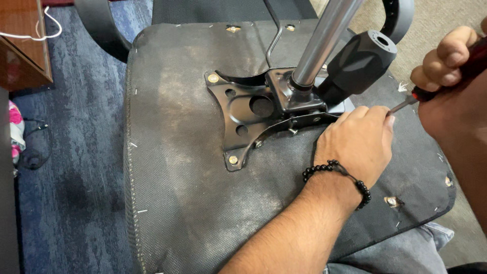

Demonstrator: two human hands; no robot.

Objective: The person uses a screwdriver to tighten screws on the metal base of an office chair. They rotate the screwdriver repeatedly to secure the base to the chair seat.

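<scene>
An office chair seat [177,177] lies upside down, its black fabric underside dusty. A black metal mounting plate [238,106] is bolted to it with brass-coloured bolts [233,160]. From the plate a chrome cylinder [324,40] rises beside a thick black plastic handle [357,61]. My left hand [355,142], wearing a black bead bracelet [335,167], rests on the plate's right side with its fingertips closed on the shaft of a screwdriver [403,105]. My right hand [446,66] grips the screwdriver's red handle at the upper right. The tip is hidden behind my left fingers.
Blue carpet [66,177] lies to the left, with a wooden cabinet [23,45] at the top left and a pink object [15,127] at the left edge. A curved black chair part [101,25] sits behind the seat. My jeans-clad leg [406,253] is under the seat's near corner.
</scene>
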